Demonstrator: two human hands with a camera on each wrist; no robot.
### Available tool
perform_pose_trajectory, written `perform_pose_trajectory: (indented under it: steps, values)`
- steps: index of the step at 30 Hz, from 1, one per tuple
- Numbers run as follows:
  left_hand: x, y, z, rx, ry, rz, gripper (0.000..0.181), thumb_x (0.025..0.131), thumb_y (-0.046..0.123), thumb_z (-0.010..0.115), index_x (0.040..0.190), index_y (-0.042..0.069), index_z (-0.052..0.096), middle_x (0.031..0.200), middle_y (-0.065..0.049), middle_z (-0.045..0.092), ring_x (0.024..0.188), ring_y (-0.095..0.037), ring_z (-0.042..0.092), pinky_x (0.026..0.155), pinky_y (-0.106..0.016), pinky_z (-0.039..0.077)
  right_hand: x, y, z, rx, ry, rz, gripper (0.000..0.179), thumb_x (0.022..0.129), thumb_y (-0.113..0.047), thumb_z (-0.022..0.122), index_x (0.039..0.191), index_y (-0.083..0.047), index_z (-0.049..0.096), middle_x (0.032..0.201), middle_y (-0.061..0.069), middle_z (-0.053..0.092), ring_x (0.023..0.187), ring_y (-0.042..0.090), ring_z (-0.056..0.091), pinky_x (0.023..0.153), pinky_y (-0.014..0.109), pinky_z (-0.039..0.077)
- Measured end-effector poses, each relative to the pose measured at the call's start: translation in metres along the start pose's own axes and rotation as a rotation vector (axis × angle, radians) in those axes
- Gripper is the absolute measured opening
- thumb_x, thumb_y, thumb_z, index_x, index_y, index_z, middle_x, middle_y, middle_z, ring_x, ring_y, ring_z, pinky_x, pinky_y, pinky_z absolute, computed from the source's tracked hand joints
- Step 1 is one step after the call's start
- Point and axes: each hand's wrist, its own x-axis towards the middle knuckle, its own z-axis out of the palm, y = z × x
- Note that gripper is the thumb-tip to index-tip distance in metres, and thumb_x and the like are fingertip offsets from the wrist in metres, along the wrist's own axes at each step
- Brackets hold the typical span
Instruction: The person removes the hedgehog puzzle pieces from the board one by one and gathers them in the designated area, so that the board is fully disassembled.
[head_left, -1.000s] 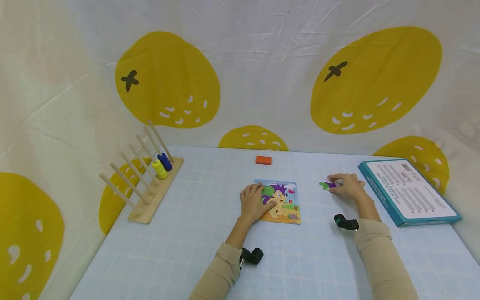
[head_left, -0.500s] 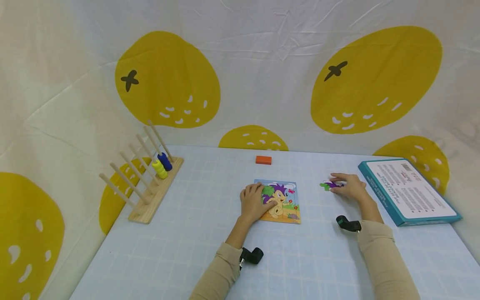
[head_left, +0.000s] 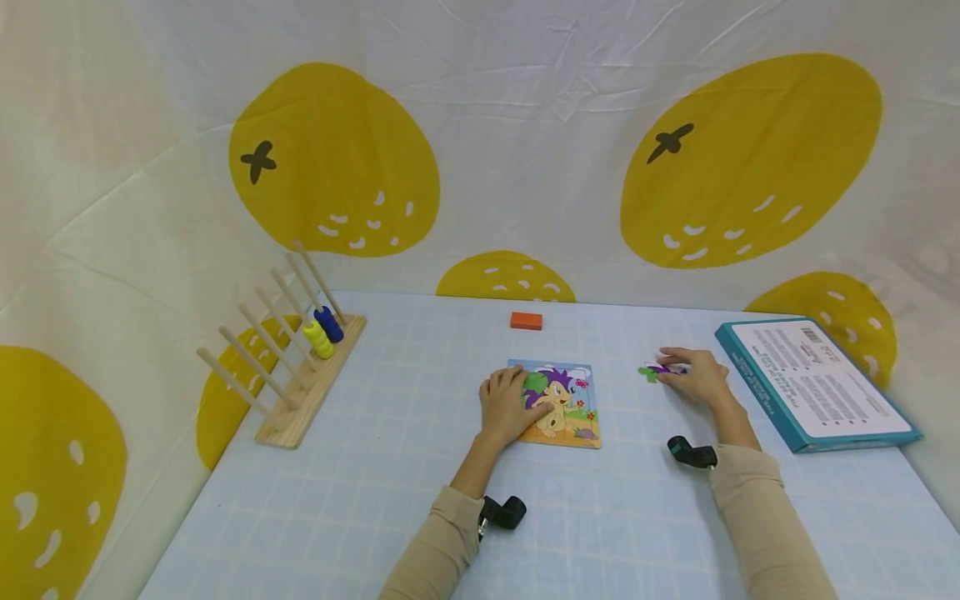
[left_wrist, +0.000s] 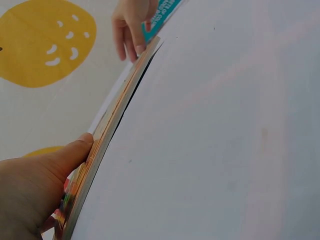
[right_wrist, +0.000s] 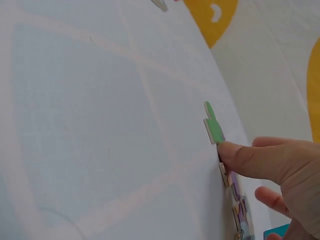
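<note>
A square wooden jigsaw puzzle [head_left: 573, 408] with a purple-haired hedgehog picture lies flat in the middle of the table. My left hand [head_left: 504, 406] holds its left side, thumb laid over the picture; the left wrist view shows the thumb against the board [left_wrist: 107, 132] at its edge. Off to the right, my right hand [head_left: 699, 375] pinches a green-and-purple puzzle piece [head_left: 649, 373] low at the tabletop. In the right wrist view the thumb presses beside the green part [right_wrist: 214, 129], and more purple pieces [right_wrist: 236, 192] lie in a row below it, partly hidden by the hand.
A wooden peg stand [head_left: 311, 387] with yellow beads [head_left: 318, 340] and blue beads [head_left: 328, 324] stands at the left. An orange block [head_left: 527, 321] lies near the back edge. At the right is a flat teal box [head_left: 817, 383]; a patterned cloth [head_left: 525, 167] hangs behind.
My right hand shifts slightly right, then back left, with the green-and-purple piece moving a little at its fingertips. The left hand and the hedgehog puzzle stay in place.
</note>
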Motion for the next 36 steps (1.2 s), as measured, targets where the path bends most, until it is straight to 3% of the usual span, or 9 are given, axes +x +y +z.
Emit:
perform_pose_trajectory:
  steps: [12,17,22,25,28,36]
  values:
    - [-0.001,0.002,0.001,-0.013,0.007,0.009,0.070,0.079,0.059,0.064,0.128,0.010,0.058,0.133,-0.006,0.051,0.119,-0.025,0.040,0.099,-0.048,0.031,-0.002,0.000,0.001,0.007,0.012,-0.007,0.047,0.086,-0.015,0.067,0.128,0.001,0.053,0.115,0.024,0.062,0.123,0.050,0.036,0.087,0.067,0.019]
    - [-0.001,0.001,0.001,0.007,0.002,0.020,0.070,0.079,0.060,0.063,0.129,0.011,0.057,0.134,-0.005,0.050,0.120,-0.025,0.040,0.099,-0.048,0.031,-0.005,-0.004,0.005,0.029,0.041,-0.003,0.051,0.086,-0.018,0.068,0.130,0.001,0.051,0.126,0.027,0.054,0.126,0.051,0.033,0.091,0.070,0.017]
    - [-0.002,-0.002,0.001,-0.009,-0.011,0.022,0.069,0.081,0.058,0.062,0.130,0.010,0.056,0.137,-0.007,0.048,0.123,-0.026,0.039,0.100,-0.049,0.030,-0.010,-0.018,0.023,0.073,0.189,-0.029,0.046,0.085,-0.017,0.069,0.125,0.002,0.056,0.130,0.031,0.048,0.123,0.053,0.035,0.097,0.071,0.017]
    - [-0.003,-0.003,0.001,-0.060,-0.019,0.013,0.069,0.081,0.055,0.063,0.131,0.008,0.056,0.140,-0.011,0.043,0.126,-0.029,0.037,0.101,-0.050,0.029,-0.013,-0.036,0.037,0.107,0.315,-0.104,0.038,0.084,-0.009,0.068,0.118,0.006,0.059,0.123,0.031,0.054,0.117,0.050,0.042,0.099,0.065,0.025]
    - [-0.004,-0.004,-0.001,-0.132,-0.020,0.010,0.067,0.081,0.051,0.066,0.130,0.005,0.056,0.142,-0.016,0.039,0.128,-0.032,0.035,0.103,-0.052,0.027,-0.012,-0.056,0.050,0.147,0.368,-0.166,0.033,0.084,-0.003,0.066,0.115,0.008,0.060,0.117,0.030,0.057,0.111,0.046,0.049,0.096,0.058,0.035]
    - [-0.012,-0.005,-0.003,-0.270,-0.033,-0.035,0.058,0.080,0.039,0.073,0.124,0.003,0.060,0.138,-0.018,0.041,0.129,-0.033,0.034,0.107,-0.051,0.026,-0.005,-0.109,0.083,0.272,0.223,-0.246,0.035,0.085,-0.004,0.067,0.117,0.008,0.059,0.113,0.026,0.060,0.098,0.038,0.058,0.085,0.050,0.048]
